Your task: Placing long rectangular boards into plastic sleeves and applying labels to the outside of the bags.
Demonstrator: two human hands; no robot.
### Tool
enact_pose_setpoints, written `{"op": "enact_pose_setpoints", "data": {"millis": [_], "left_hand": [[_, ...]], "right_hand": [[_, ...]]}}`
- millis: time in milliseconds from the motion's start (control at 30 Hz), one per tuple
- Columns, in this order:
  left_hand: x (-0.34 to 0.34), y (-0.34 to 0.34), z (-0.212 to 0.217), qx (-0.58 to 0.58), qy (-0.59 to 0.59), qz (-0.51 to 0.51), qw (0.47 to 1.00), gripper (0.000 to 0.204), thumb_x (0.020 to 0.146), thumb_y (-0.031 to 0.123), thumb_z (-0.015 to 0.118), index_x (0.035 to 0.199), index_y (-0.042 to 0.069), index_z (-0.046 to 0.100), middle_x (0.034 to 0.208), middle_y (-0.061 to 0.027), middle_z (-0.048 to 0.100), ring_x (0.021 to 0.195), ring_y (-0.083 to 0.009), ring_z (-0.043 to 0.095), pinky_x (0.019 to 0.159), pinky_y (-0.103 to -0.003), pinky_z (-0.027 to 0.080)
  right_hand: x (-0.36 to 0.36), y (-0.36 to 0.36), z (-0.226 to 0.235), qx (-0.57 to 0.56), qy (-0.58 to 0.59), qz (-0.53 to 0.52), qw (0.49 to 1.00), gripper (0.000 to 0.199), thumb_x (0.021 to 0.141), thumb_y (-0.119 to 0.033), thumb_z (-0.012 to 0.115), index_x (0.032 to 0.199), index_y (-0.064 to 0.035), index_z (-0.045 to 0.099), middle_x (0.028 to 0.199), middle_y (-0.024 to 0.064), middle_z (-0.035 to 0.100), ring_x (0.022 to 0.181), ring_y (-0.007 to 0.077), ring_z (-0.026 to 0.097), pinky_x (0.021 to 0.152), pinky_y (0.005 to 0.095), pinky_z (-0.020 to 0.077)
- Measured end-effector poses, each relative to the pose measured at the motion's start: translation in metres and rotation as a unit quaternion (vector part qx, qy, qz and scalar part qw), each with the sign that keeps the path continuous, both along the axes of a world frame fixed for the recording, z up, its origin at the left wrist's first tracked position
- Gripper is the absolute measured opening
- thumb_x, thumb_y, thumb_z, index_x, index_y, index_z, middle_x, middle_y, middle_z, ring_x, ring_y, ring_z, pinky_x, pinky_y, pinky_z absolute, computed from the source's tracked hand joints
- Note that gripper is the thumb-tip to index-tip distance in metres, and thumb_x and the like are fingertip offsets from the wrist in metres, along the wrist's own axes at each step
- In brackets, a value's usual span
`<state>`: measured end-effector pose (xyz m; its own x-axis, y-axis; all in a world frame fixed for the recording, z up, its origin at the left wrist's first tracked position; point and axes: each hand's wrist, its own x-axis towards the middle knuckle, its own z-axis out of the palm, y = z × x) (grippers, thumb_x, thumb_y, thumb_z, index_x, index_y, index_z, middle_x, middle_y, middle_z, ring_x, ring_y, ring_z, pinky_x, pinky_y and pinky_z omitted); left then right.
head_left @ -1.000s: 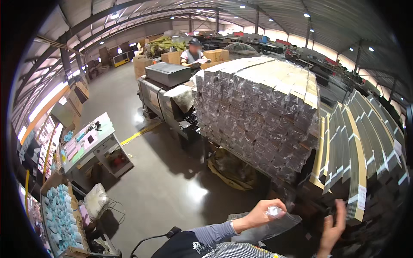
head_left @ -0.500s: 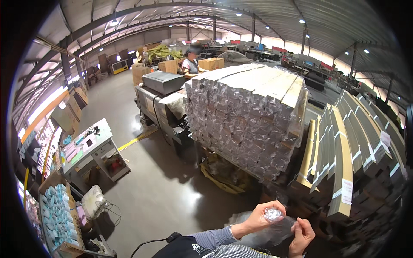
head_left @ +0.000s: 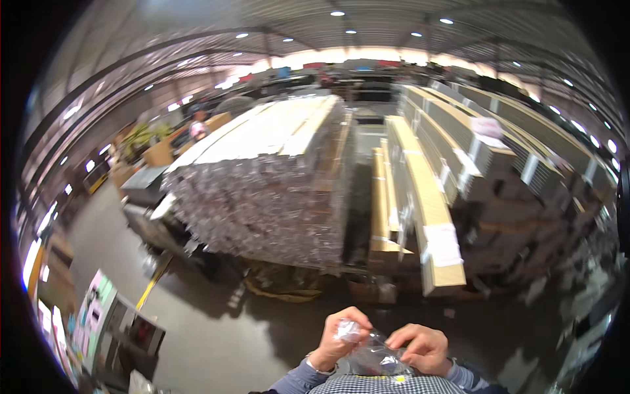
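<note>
Left hand (head_left: 340, 337) and right hand (head_left: 423, 347) close together at lower edge, both pinching a small clear plastic bag (head_left: 371, 354); grip of each at the bag's upper rim; ahead, a wrapped stack of long metal profiles (head_left: 262, 190); beside it, long cardboard-boxed bundles (head_left: 420, 197); grey concrete floor (head_left: 203, 328) below.

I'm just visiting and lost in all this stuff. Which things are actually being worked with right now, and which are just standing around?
In hand:
- left hand
- right hand
- small clear plastic bag, gripped by both

Standing around:
- wrapped stack of long profiles
- long cardboard-packed bundles
- yellow strap on the floor
- table at left
</note>
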<state>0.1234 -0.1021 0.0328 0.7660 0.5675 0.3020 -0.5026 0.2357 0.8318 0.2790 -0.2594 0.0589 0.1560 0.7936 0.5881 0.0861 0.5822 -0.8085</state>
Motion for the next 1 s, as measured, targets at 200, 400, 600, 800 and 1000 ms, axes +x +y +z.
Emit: {"op": "enact_pose_setpoints", "data": {"millis": [200, 400, 600, 800, 1000], "left_hand": [[0.007, 0.002, -0.005, 0.117, 0.086, -0.123, 0.982, 0.018, 0.084, 0.014, 0.075, 0.084, 0.003, 0.061, 0.086, -0.0087, 0.065, 0.069, -0.0096, 0.054, 0.058, -0.024, 0.042], [0.024, -0.008, 0.034, -0.07, 0.047, -0.316, 0.945, 0.042, 0.076, 0.039, 0.079, 0.076, 0.005, 0.052, 0.082, -0.0096, 0.059, 0.066, -0.0096, 0.048, 0.055, -0.022, 0.036], [0.084, 0.029, 0.063, 0.477, 0.129, -0.145, 0.857, 0.027, 0.077, -0.005, 0.059, 0.102, 0.002, 0.068, 0.09, -0.0091, 0.069, 0.079, -0.0247, 0.067, 0.073, -0.033, 0.053], [0.122, 0.036, 0.048, 0.58, 0.092, -0.076, 0.806, 0.029, 0.065, -0.007, 0.058, 0.09, 0.004, 0.066, 0.089, -0.0102, 0.068, 0.086, -0.0282, 0.068, 0.076, -0.034, 0.053], [0.139, 0.032, 0.056, 0.113, 0.1, -0.185, 0.971, 0.006, 0.092, 0.013, 0.06, 0.093, 0.007, 0.062, 0.074, 0.0027, 0.059, 0.062, -0.0043, 0.049, 0.052, -0.019, 0.034]], "right_hand": [[-0.001, -0.019, -0.016, -0.064, 0.273, 0.148, 0.948, 0.031, 0.091, -0.031, 0.068, 0.076, -0.0079, 0.054, 0.071, 0.0049, 0.062, 0.074, 0.0203, 0.059, 0.088, 0.0435, 0.0404], [0.045, -0.044, 0.041, -0.029, 0.062, 0.017, 0.997, 0.016, 0.082, -0.009, 0.073, 0.072, -0.0029, 0.061, 0.075, 0.0063, 0.064, 0.076, 0.02, 0.058, 0.083, 0.0411, 0.0432], [0.104, -0.055, 0.026, -0.124, -0.174, -0.128, 0.969, 0.004, 0.076, -0.002, 0.064, 0.073, -0.0019, 0.063, 0.072, 0.0068, 0.066, 0.071, 0.0209, 0.063, 0.078, 0.0356, 0.0467], [0.136, -0.023, -0.015, 0.019, -0.351, -0.375, 0.858, 0.006, 0.069, -0.002, 0.058, 0.072, -0.0003, 0.053, 0.069, 0.0132, 0.051, 0.062, 0.0304, 0.05, 0.063, 0.0382, 0.0444], [0.121, 0.019, 0.01, 0.002, 0.054, -0.312, 0.949, 0.008, 0.093, -0.009, 0.049, 0.086, -0.0041, 0.049, 0.082, -0.002, 0.046, 0.073, 0.0069, 0.039, 0.065, 0.0218, 0.0331]]}}
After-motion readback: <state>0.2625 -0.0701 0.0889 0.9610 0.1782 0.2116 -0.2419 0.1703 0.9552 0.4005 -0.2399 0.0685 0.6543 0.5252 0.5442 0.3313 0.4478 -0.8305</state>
